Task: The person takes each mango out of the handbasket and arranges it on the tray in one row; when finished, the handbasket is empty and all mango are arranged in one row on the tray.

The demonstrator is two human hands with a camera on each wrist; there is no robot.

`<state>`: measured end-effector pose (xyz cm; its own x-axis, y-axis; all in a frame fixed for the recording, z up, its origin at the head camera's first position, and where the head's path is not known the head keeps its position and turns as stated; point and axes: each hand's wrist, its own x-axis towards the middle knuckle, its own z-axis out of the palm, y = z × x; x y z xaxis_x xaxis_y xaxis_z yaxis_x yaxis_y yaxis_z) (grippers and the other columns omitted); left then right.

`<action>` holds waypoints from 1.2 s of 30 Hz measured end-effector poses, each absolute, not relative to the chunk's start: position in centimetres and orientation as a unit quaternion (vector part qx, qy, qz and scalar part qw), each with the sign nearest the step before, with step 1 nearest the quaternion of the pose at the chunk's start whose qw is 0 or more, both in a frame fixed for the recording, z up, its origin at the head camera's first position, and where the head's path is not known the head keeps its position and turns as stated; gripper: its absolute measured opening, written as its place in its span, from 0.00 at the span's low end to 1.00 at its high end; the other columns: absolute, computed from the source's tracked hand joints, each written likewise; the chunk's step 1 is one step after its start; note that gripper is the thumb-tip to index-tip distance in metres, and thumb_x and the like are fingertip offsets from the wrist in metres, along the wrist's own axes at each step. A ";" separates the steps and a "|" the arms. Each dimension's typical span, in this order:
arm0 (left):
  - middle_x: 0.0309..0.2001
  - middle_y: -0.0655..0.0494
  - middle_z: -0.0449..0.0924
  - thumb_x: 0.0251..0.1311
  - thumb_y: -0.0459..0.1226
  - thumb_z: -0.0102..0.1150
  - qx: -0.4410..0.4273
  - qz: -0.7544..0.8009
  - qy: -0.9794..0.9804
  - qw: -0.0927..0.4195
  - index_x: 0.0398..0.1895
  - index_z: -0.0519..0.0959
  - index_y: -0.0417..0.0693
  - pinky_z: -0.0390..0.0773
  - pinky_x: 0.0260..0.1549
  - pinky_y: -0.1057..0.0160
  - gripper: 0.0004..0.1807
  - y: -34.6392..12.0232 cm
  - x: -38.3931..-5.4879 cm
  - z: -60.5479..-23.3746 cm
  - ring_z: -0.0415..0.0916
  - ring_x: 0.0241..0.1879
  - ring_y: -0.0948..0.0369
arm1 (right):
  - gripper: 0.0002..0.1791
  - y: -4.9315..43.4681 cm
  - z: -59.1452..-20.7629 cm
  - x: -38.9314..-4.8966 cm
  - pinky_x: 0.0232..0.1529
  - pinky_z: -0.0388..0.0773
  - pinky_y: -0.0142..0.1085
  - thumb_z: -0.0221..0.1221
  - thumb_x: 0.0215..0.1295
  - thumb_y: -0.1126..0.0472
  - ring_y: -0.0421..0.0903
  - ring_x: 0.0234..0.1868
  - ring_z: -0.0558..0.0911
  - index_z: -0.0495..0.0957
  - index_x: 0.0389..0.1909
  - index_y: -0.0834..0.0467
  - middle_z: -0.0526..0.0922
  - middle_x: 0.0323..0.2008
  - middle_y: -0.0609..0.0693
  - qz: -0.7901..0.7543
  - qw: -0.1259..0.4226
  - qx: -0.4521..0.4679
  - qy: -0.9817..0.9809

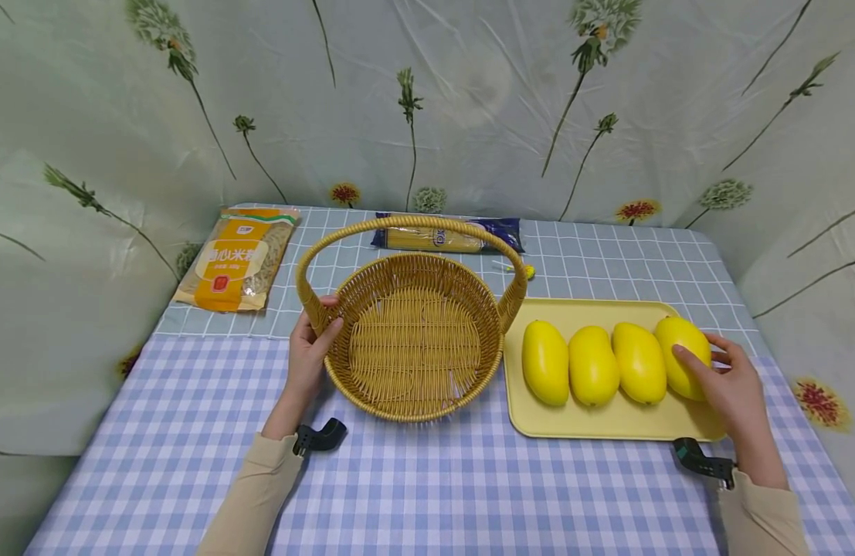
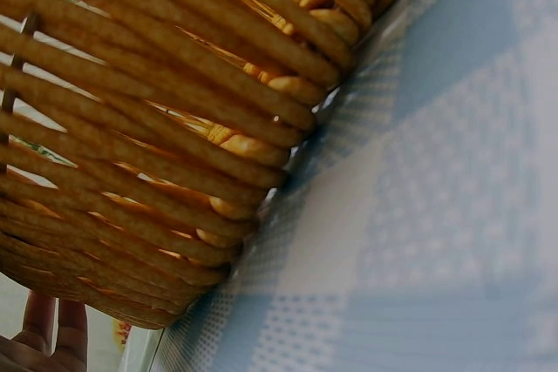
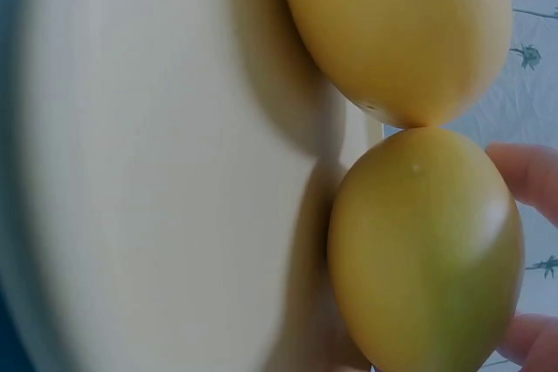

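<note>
A round wicker basket (image 1: 413, 340) with a tall arched handle stands mid-table, nothing inside it. My left hand (image 1: 312, 345) grips its left rim at the foot of the handle, thumb on the inner side; fingertips (image 2: 71, 333) show beside the weave in the left wrist view. To the right, several yellow mangoes lie in a row on a yellow tray (image 1: 608, 426). My right hand (image 1: 733, 386) holds the rightmost mango (image 1: 683, 347), thumb on its top and fingers round its far right side. In the right wrist view that mango (image 3: 427, 250) touches its neighbour (image 3: 401, 32).
An orange-and-clear food bag (image 1: 238, 261) lies at the back left. Behind the basket handle is a dark blue pack of pasta (image 1: 441, 238), with a small yellow-ended item (image 1: 528, 272) near it. A floral curtain (image 1: 469, 100) hangs along the back.
</note>
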<state>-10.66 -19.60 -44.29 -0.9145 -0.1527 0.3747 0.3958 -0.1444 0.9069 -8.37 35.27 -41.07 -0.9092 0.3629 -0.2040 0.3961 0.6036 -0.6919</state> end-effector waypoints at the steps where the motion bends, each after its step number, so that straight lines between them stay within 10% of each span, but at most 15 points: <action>1: 0.55 0.40 0.71 0.62 0.21 0.50 -0.097 -0.751 -0.627 0.183 0.54 0.67 0.26 0.62 0.61 0.63 0.16 -19.6 -10.7 -44.3 0.64 0.61 0.53 | 0.46 35.3 -41.0 -8.3 0.38 0.65 0.44 0.52 0.66 0.40 0.66 0.52 0.61 0.49 0.70 0.68 0.57 0.61 0.74 -0.389 0.024 0.209 0.897; 13: 0.55 0.42 0.72 0.63 0.22 0.50 -0.096 -0.752 -0.626 0.183 0.54 0.70 0.31 0.63 0.60 0.64 0.16 -19.7 -10.7 -44.3 0.65 0.60 0.56 | 0.47 35.6 -40.7 -8.0 0.50 0.63 0.63 0.46 0.67 0.38 0.72 0.56 0.57 0.45 0.72 0.68 0.52 0.63 0.77 -0.386 0.063 0.194 0.899; 36: 0.55 0.44 0.72 0.62 0.23 0.53 -0.098 -0.750 -0.628 0.182 0.53 0.73 0.37 0.62 0.61 0.62 0.15 -19.8 -10.8 -44.6 0.65 0.61 0.55 | 0.46 35.9 -40.6 -7.6 0.52 0.60 0.67 0.42 0.69 0.38 0.74 0.56 0.57 0.42 0.71 0.68 0.52 0.61 0.79 -0.377 0.079 0.187 0.904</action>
<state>-10.84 -19.78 -44.59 -0.9142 -0.1498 0.3765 0.3970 -0.1452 0.9063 -7.63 35.92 -40.65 -0.9178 0.2782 -0.2833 0.3971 0.6463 -0.6516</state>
